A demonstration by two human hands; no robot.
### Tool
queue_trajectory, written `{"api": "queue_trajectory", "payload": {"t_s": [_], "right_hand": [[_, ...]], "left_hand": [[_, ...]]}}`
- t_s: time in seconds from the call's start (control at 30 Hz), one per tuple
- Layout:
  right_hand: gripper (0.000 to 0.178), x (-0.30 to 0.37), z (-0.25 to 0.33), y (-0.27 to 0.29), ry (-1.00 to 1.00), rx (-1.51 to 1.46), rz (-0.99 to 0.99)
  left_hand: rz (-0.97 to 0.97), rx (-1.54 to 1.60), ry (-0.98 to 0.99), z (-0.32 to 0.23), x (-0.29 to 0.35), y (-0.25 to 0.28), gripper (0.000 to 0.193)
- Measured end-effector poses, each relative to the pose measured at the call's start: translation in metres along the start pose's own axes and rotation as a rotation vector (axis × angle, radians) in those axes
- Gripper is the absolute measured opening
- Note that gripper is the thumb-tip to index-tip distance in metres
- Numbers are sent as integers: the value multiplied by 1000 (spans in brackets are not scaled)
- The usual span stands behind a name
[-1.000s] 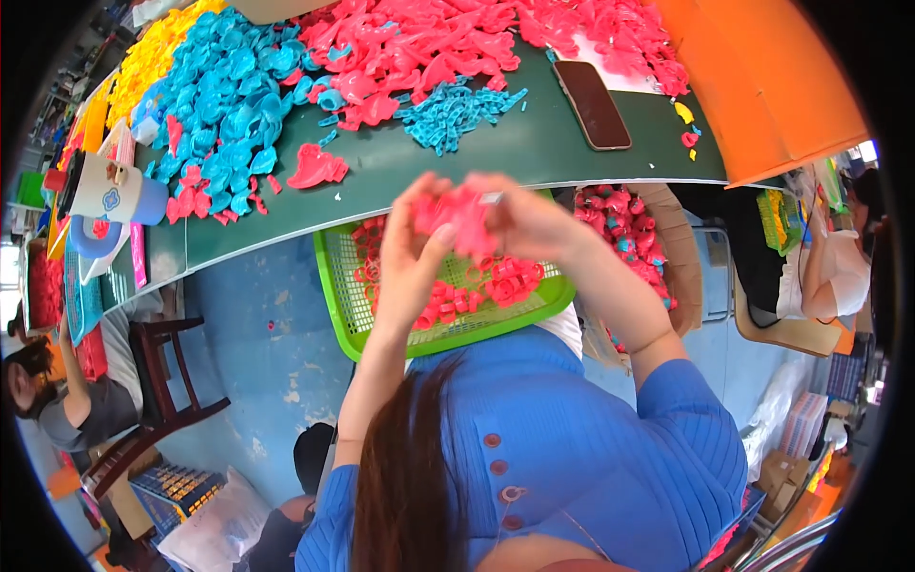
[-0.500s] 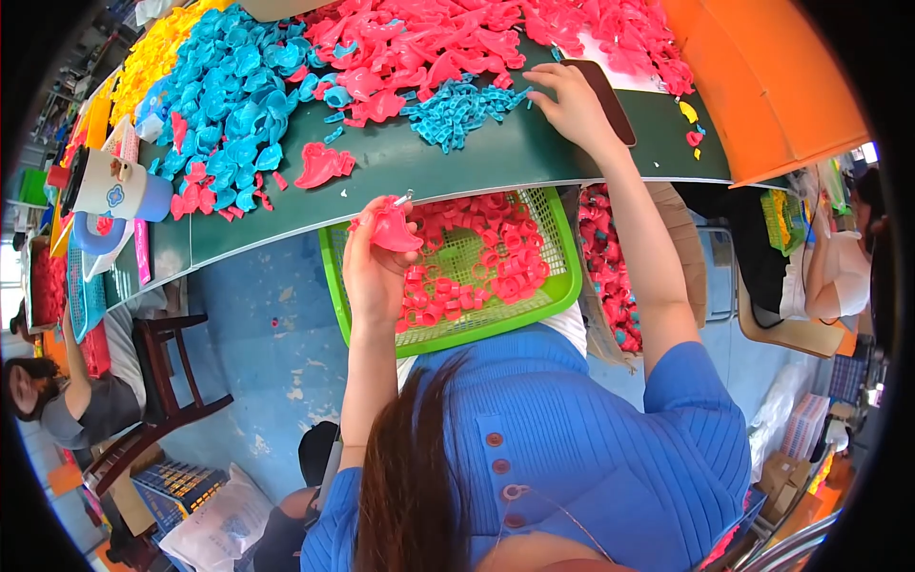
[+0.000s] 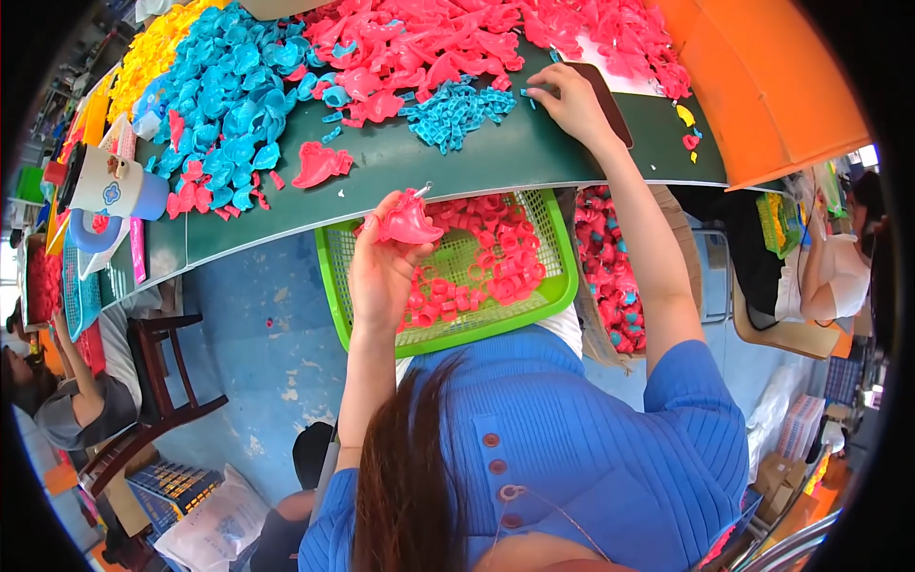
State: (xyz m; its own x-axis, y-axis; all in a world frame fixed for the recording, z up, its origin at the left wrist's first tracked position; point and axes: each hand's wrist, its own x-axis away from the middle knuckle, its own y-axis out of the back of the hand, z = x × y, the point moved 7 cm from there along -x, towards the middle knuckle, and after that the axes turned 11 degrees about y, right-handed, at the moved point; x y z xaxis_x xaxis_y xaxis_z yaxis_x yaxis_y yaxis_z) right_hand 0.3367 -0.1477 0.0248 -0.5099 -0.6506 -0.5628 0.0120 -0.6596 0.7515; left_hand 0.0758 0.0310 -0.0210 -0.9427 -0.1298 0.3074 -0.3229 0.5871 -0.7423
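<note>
My left hand [image 3: 383, 267] is closed around a pink curved plastic shell [image 3: 408, 221], held above the basket near the table's front edge. A small metal piece [image 3: 424, 190] sticks up from the shell. My right hand [image 3: 572, 103] is over the green table, thumb and fingers pinched together on a small blue plastic piece [image 3: 527, 96], partly hidden by the fingertips. Left of it lies a pile of small blue plastic pieces [image 3: 456, 114], with a heap of pink shells [image 3: 429, 43] behind. One loose pink shell [image 3: 321, 164] rests farther left.
A green basket [image 3: 334, 286] of pink rings stands below the table edge, beside a box of pink and blue parts [image 3: 610, 276]. Blue shells [image 3: 229, 105], yellow parts [image 3: 157, 57], a mug [image 3: 119, 181], a dark phone-like slab [image 3: 605, 100] and an orange panel [image 3: 762, 86] surround the table. Other people sit at both sides.
My left hand has tilted the pink shell and shifted slightly to the right. My right hand has drawn its fingers in by the blue pile, moving slightly away from it.
</note>
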Motion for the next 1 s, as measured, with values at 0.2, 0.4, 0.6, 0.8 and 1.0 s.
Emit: {"api": "queue_trajectory", "payload": {"t_s": [0.2, 0.4, 0.6, 0.8, 1.0], "right_hand": [[11, -6, -13, -5, -28, 148, 61], [19, 9, 0, 14, 44, 474, 124], [33, 41, 20, 23, -13, 652, 191], [41, 69, 73, 20, 46, 550, 117], [33, 88, 110, 10, 215, 182, -13]], "left_hand": [[5, -15, 7, 1, 1, -2, 45], [1, -5, -1, -1, 1, -1, 47], [6, 13, 6, 2, -2, -1, 49], [16, 25, 29, 7, -4, 4, 49], [80, -27, 10, 6, 1, -8, 49]]}}
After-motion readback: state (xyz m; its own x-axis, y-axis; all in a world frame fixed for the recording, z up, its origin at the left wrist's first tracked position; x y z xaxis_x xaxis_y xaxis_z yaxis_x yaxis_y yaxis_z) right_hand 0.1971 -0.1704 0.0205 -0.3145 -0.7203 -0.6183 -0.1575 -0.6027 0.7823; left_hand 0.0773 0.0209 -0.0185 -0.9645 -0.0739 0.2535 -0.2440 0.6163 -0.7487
